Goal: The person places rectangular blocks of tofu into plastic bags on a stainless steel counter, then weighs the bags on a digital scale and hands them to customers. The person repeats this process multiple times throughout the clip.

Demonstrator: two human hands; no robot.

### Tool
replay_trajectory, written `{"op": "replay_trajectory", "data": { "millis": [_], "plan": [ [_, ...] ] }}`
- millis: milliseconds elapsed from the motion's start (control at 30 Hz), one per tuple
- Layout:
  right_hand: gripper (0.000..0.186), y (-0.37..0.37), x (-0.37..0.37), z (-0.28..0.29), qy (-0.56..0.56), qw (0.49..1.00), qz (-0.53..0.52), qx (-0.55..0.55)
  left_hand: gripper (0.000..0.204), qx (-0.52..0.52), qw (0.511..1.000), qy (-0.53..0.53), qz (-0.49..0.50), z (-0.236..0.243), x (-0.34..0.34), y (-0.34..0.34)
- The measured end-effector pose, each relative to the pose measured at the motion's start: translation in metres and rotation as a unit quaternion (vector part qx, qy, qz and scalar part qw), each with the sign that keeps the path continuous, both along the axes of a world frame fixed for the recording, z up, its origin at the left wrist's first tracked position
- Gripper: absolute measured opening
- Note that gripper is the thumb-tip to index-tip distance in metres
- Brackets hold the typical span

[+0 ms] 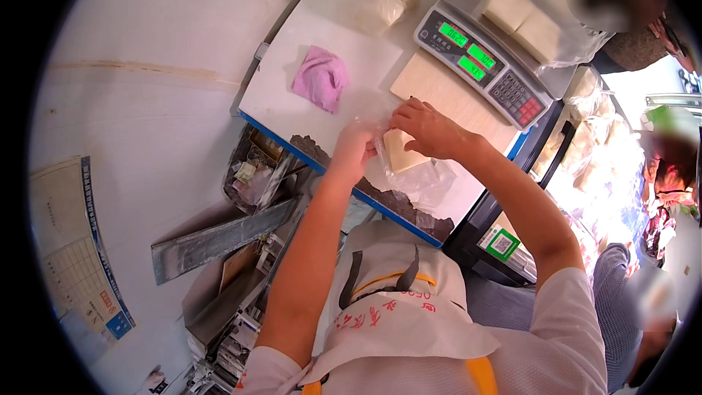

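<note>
A pale, cream-coloured block, like tofu, lies in a clear plastic bag near the front edge of the white table. My left hand is closed on the bag's gathered film at the block's left side. Over the block's upper right comes my right hand, its fingers curled on the film and its thumb beside the block. Behind it stands a digital scale with green displays. On its metal pan rests another clear bag holding pale blocks.
A crumpled pink cloth lies left on the table. A wooden board sits before the scale. Farther back is a bag of pale pieces. People stand at the right, beside bagged goods. The table's front edging is broken.
</note>
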State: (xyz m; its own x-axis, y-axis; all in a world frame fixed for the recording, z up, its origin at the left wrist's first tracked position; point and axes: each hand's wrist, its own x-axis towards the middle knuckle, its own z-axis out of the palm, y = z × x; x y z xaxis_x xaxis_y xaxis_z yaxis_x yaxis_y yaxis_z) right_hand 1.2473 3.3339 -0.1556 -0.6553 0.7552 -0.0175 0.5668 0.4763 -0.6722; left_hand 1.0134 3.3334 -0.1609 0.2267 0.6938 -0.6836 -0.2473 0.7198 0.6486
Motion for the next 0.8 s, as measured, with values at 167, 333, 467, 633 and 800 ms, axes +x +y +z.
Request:
{"op": "replay_trajectory", "data": {
  "millis": [167, 333, 467, 633, 800],
  "plan": [
    [0.053, -0.012, -0.001, 0.001, 0.029, 0.999, -0.021, 0.006, 0.011, -0.009, 0.998, -0.056, 0.018, -0.008, -0.006, 0.001],
    [0.047, -0.014, -0.008, -0.007, 0.000, 0.996, -0.036, 0.085, 0.006, -0.015, 0.999, -0.042, 0.022, -0.019, -0.011, 0.000],
    [0.040, -0.017, -0.009, -0.004, -0.012, 0.996, -0.013, 0.083, 0.006, -0.021, 0.998, -0.043, 0.034, -0.014, -0.011, -0.001],
    [0.030, -0.028, -0.004, 0.028, 0.072, 0.992, -0.042, -0.092, 0.014, 0.022, 0.998, 0.062, -0.017, -0.006, -0.005, -0.002],
    [0.023, -0.033, 0.005, 0.109, 0.093, 0.973, -0.108, -0.180, 0.021, 0.293, 0.844, 0.425, -0.145, -0.055, -0.024, 0.001]
  ]
}}
